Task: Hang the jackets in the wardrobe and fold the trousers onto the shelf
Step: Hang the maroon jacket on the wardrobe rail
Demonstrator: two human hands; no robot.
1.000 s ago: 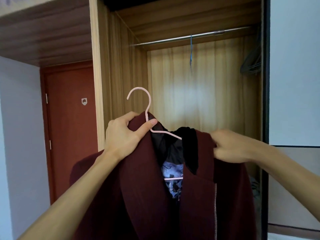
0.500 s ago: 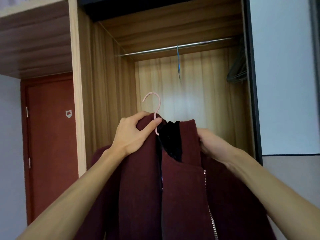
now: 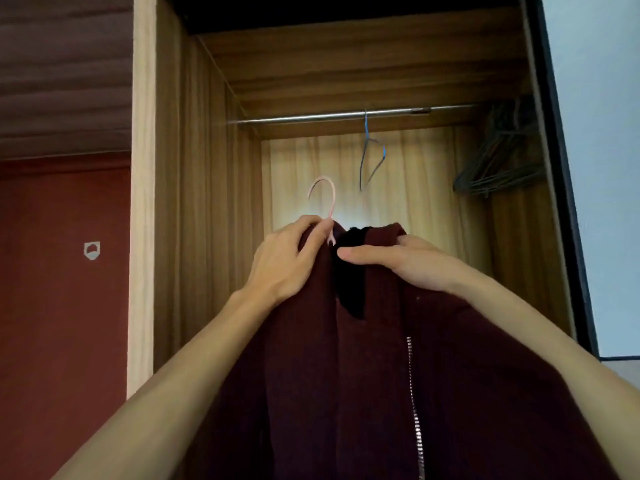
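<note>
**Dark red jacket held up in front of the open wardrobe**

The wooden wardrobe (image 3: 207, 202) is open and fills most of the view. Pale curtain-like cloth (image 3: 415, 174) covers its back. To the left of the wardrobe is a red-brown door (image 3: 62, 306) with a small white badge (image 3: 92, 250) on it.

A big dark red jacket (image 3: 363, 375) hangs in front of the wardrobe, held up by two hands. It has a silver zip (image 3: 415, 410) running down the front and a black lining (image 3: 349, 271) at the neck. The jacket is below the rail and does not touch it.

The metal rail (image 3: 329, 116) runs across the top of the wardrobe. A bunch of dark hangers (image 3: 498, 168) hangs at its right end. One thin blue hanger (image 3: 372, 154) hangs near the middle.

The left hand (image 3: 280, 261) is closed on the jacket's left shoulder. Its fingers (image 3: 313, 244) wrap over the cloth right at the bottom of the pink hanger (image 3: 327, 202), touching its stem. The pink hook sticks up above the fingers, in the air under the rail.

The right hand (image 3: 405, 261) is closed on the jacket's collar on the right side. Its thumb lies flat across the front of the cloth, pointing at the black lining, and the other fingers curl over the top edge.
</note>
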